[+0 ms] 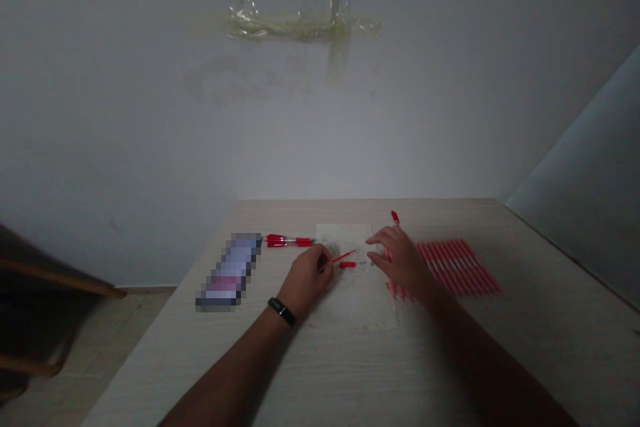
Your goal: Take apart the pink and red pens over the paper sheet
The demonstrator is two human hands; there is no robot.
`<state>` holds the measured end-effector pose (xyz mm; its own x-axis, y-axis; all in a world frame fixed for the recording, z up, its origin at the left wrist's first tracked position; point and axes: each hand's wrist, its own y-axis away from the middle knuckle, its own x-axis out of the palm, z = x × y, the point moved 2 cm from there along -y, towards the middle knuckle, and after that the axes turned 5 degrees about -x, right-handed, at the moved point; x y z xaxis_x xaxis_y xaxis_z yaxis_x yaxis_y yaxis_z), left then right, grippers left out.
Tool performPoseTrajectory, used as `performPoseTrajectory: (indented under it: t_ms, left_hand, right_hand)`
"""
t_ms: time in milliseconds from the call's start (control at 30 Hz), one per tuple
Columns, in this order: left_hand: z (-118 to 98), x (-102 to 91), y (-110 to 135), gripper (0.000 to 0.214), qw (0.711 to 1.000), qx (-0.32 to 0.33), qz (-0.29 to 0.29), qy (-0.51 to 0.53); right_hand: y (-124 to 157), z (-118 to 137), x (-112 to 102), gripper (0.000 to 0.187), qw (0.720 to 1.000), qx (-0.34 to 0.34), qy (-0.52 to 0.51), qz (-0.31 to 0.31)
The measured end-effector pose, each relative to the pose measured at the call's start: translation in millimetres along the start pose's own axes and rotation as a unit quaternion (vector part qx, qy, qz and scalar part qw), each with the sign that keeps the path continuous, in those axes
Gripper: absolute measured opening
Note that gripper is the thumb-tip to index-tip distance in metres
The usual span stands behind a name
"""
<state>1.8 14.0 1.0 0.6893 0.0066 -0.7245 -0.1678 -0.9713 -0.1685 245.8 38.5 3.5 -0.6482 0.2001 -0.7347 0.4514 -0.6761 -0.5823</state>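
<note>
My left hand [306,276] rests on a sheet of white paper [357,293] with its fingers pinched on a thin red pen refill [344,256]. A small red pen piece [347,265] lies on the paper just right of it. My right hand [400,259] sits palm down at the paper's right edge, fingers curled over red pens underneath, and its fingertips hover near a tiny part. A red tip [395,216] sticks up behind that hand.
Two assembled red pens [289,241] lie at the paper's far left corner. A row of several red pens [457,265] lies to the right. A blurred rectangular object [230,271] sits left on the wooden table [350,373]. A dark chair [35,307] stands far left.
</note>
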Motion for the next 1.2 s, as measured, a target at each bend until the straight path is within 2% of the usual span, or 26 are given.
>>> performPoseTrajectory:
  t_ms: [133,233,333,433,1000,1200]
  left_hand:
    - [0,2.9,0,0.007,0.999,0.026,0.019,-0.001]
    - [-1,3.4,1,0.007,0.999,0.037,0.03,0.0]
    - [-5,2.2,2,0.006,0.998,0.055,0.04,0.002]
    - [-8,0.7,3,0.006,0.996,0.072,0.044,0.003]
    - [-8,2.9,3,0.015,0.993,0.104,0.056,-0.013]
    - [-10,1.6,3,0.014,0.993,0.1,0.052,-0.019]
  right_hand:
    - [1,9,6,0.016,0.999,-0.018,-0.01,0.031]
    - [1,15,9,0.008,0.998,-0.022,-0.012,0.059]
    - [0,19,8,0.001,0.997,-0.021,-0.015,0.072]
    - [0,23,6,0.002,0.996,-0.02,-0.011,0.085]
    - [0,42,12,0.005,0.993,-0.031,-0.002,0.116]
    - [1,32,9,0.004,0.993,-0.022,0.019,0.113]
